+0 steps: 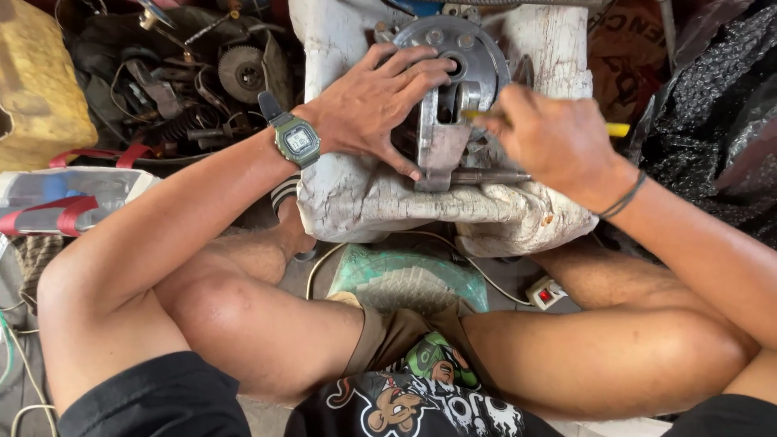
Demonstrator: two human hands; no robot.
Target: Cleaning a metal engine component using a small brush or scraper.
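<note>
A grey metal engine housing [453,89] with a round flanged face and a protruding shaft lies on a dirty white block [380,202]. My left hand [372,105] presses flat on the housing's left side, fingers spread; a green digital watch sits on that wrist. My right hand [546,137] is closed around a yellow-handled tool [617,129], whose tip points into the housing's opening. The tool's tip is hidden by my fingers.
Scrap metal parts, springs and a gear [241,73] lie at the back left beside a yellow container [40,89]. A black bubble-wrap sheet [712,105] is at right. A white switch box [546,293] with cable lies between my bent knees.
</note>
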